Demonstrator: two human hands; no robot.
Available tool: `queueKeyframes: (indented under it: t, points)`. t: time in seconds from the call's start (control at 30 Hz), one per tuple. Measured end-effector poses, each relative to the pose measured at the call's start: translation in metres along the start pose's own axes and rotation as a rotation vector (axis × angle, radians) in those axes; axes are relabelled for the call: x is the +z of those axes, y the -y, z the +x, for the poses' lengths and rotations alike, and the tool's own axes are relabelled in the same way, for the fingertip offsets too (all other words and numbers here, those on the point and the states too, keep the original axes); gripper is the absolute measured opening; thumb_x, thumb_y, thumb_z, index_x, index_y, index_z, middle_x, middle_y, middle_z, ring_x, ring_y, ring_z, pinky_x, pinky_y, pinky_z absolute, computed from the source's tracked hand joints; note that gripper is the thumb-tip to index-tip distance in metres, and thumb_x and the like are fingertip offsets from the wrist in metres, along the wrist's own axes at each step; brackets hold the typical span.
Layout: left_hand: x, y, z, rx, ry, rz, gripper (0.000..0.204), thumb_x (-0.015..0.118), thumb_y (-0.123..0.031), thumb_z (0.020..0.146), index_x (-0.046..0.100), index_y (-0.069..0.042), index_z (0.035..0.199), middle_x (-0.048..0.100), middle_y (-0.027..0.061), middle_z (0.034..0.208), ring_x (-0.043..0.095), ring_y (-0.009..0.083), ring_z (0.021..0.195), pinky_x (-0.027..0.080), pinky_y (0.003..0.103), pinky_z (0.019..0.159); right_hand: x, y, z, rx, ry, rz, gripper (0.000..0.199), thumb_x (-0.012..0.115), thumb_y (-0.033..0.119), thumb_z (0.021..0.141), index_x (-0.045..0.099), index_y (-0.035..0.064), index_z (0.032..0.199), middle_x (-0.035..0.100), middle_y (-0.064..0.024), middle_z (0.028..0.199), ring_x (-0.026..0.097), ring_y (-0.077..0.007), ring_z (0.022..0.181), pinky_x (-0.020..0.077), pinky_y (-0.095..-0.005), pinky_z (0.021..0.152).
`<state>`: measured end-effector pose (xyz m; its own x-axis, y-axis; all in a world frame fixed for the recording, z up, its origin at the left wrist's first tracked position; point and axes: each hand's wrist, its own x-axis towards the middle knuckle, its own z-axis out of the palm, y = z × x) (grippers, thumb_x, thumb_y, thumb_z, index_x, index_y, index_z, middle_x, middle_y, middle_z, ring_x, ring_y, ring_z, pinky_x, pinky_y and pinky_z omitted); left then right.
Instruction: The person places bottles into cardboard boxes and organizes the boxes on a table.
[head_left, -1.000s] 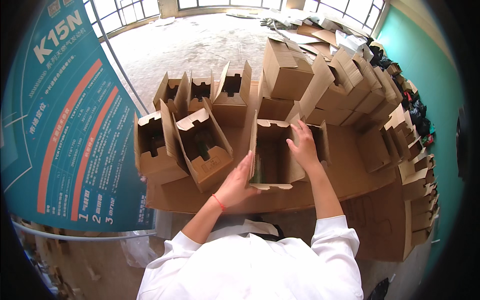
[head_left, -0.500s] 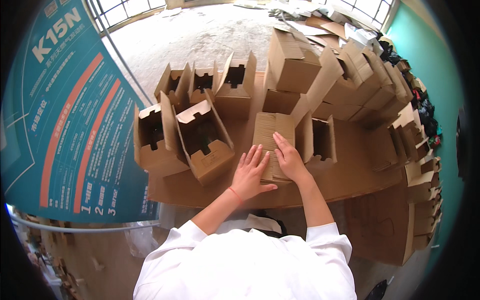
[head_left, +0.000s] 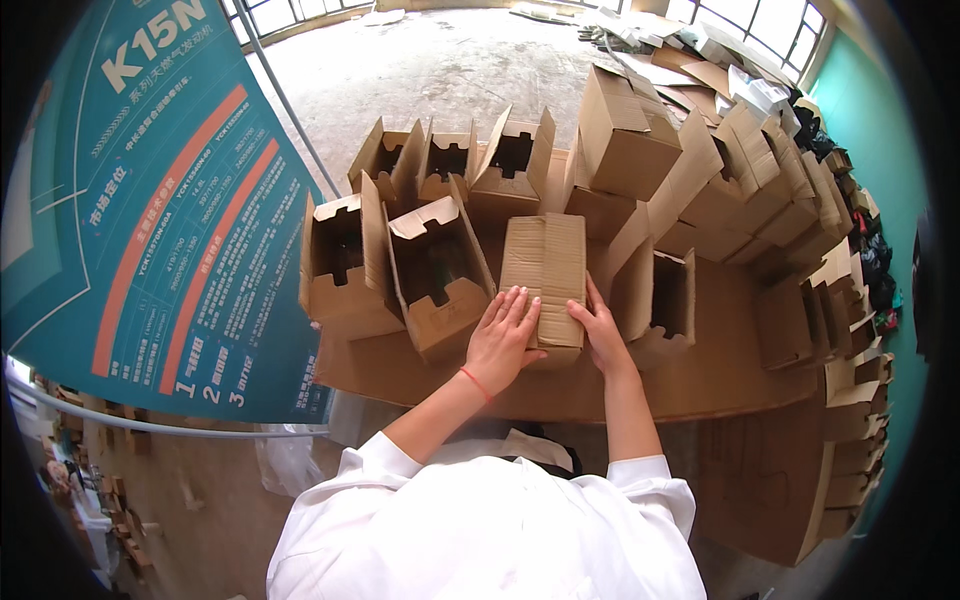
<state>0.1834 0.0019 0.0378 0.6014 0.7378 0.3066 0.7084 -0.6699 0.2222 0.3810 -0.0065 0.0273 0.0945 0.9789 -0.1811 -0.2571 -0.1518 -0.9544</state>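
Observation:
A closed cardboard box (head_left: 545, 250) stands before me on the table, its top flaps folded together along a middle seam. My left hand (head_left: 500, 340) lies flat on the near left part of its top, fingers stretched out and the thumb by the near edge. At the box's right side, my right hand (head_left: 603, 330) grips the edge, thumb on the top and fingers along the side, partly hidden. Just left of the box is an open cardboard box (head_left: 440, 315) with dark contents. Another open box (head_left: 672, 300) is to the right of my right hand.
More open boxes (head_left: 335, 270) stand at the left and behind. A tall closed box (head_left: 630, 140) rises at the back, beside stacked cartons (head_left: 750, 200). Brown cardboard covers the table (head_left: 480, 395). A teal poster panel (head_left: 170, 230) leans in at the left.
My right hand has slid off the top of the box to its right side. My left hand stays at the near left part of the top. The whole view has shifted slightly.

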Motion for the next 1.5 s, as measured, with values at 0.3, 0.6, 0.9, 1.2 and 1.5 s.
queueKeyframes:
  t: [0.3,0.6,0.9,1.2,1.5]
  points:
    - [-0.059,0.025,-0.072,-0.175,-0.600,-0.227,0.055,0.069,-0.030,0.082,0.048,-0.004,0.126,0.045,0.0143,0.134,0.041,0.0305,0.127,0.029,0.041,0.109,0.016,-0.026,0.034,0.017,0.065,0.073,0.063,0.054,0.013,0.090,0.029,0.0040,0.147,0.044,-0.0100,0.140,0.044,-0.0172,0.126,0.0345,-0.0282,0.105]
    - [-0.010,0.085,-0.102,-0.705,-0.414,-0.802,0.050,0.042,-0.033,0.099,0.038,0.000,0.137,0.058,0.0210,0.120,0.055,0.0335,0.113,0.042,0.035,0.095,0.020,-0.019,0.026,0.044,0.091,0.039,0.062,0.052,0.013,0.091,0.028,0.0047,0.147,0.043,-0.0108,0.141,0.044,-0.0188,0.127,0.0341,-0.0293,0.105]
    - [-0.033,0.120,-0.052,-0.539,-0.306,-0.547,0.046,0.042,-0.013,0.096,0.037,-0.004,0.140,0.056,0.0242,0.122,0.054,0.0393,0.113,0.046,0.036,0.092,0.035,-0.032,-0.004,-0.051,-0.054,0.024,0.062,0.050,0.011,0.092,0.025,0.0047,0.148,0.038,-0.0119,0.145,0.039,-0.0207,0.131,0.0306,-0.0307,0.108]
    - [-0.042,0.085,-0.024,-0.365,-0.226,-0.097,0.075,0.055,-0.047,0.088,0.021,-0.020,0.150,0.030,0.0201,0.149,0.028,0.0454,0.134,0.023,0.060,0.107,0.046,-0.008,0.016,-0.168,-0.060,-0.491,0.065,0.050,0.011,0.092,0.020,0.0072,0.150,0.042,-0.0133,0.142,0.043,-0.0211,0.127,0.0347,-0.0305,0.105]
    - [-0.004,0.068,0.004,-0.344,-0.173,0.054,0.090,0.063,-0.034,0.080,0.012,-0.013,0.152,0.019,0.0156,0.154,0.029,0.0353,0.138,0.020,0.067,0.105,0.028,-0.032,0.019,-0.010,-0.047,-0.097,0.062,0.050,0.019,0.095,0.021,0.0035,0.149,0.044,-0.0135,0.140,0.043,-0.0209,0.126,0.0334,-0.0298,0.105]
